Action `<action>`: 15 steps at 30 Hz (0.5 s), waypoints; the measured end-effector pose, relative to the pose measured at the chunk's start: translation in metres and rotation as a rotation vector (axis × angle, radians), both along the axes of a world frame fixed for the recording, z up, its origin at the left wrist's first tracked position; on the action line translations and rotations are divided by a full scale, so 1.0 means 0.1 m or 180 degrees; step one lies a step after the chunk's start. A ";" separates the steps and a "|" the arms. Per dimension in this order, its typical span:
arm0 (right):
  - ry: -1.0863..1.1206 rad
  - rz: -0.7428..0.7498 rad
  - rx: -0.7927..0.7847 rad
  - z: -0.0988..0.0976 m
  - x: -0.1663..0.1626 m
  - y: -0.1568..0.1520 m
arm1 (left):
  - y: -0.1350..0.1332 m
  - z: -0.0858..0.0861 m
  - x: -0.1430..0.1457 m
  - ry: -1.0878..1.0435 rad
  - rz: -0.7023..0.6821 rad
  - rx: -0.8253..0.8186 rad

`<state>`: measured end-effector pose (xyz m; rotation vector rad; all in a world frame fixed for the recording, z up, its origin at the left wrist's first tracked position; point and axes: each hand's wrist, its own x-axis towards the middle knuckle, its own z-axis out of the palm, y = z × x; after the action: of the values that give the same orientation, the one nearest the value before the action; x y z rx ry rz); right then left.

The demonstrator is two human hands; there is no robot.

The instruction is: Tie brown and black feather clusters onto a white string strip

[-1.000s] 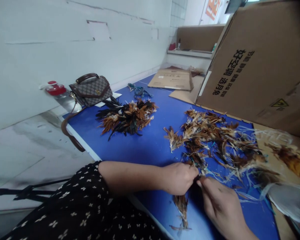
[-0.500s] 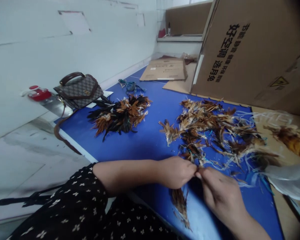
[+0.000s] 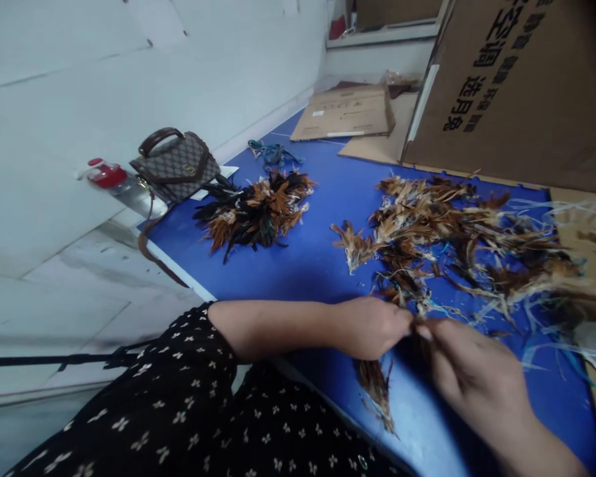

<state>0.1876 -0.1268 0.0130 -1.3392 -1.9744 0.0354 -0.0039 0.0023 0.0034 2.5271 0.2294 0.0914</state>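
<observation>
Beside the bag (image 3: 181,169), at the left end of the desk (image 3: 322,258), we see a dark pile (image 3: 261,215) of feathers; we judge this part perhaps finished. Next, a small bunch (image 3: 375,387) is near the front edge. Its long axis runs from below the left hand (image 3: 370,328) towards this edge, where its narrow end points. Left and right hand (image 3: 481,371) are closed, their fingertips meeting on a dark piece (image 3: 414,326) which we cannot identify. Towards the right edge, the loose pile (image 3: 417,222) is large, so much seems left.
</observation>
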 end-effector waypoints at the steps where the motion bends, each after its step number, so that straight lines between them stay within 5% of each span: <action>1: 0.0115 -0.0071 -0.0077 0.01 0.04 0.00 | 0.02 0.04 -0.01 0.0027 -0.0376 -0.0093; 4: 0.0666 -0.0143 -0.0524 0.02 0.06 0.03 | 0.07 0.20 -0.07 -0.0440 -0.0883 -0.0775; 8: 0.0928 -0.0200 -0.0621 -0.05 -0.11 0.07 | 0.04 0.21 -0.11 -0.0978 0.0449 -0.1235; 12: 0.0380 -0.0057 -0.0181 -0.12 -0.20 0.07 | 0.04 0.00 -0.05 -0.0853 0.1109 -0.0588; 15: 0.0072 0.0009 -0.0099 -0.08 -0.09 0.06 | 0.09 -0.03 -0.03 -0.0302 0.0477 -0.0036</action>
<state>0.1788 -0.1213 0.0054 -1.3503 -1.9641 0.0827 -0.0067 0.0115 -0.0001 2.4841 0.3795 0.2678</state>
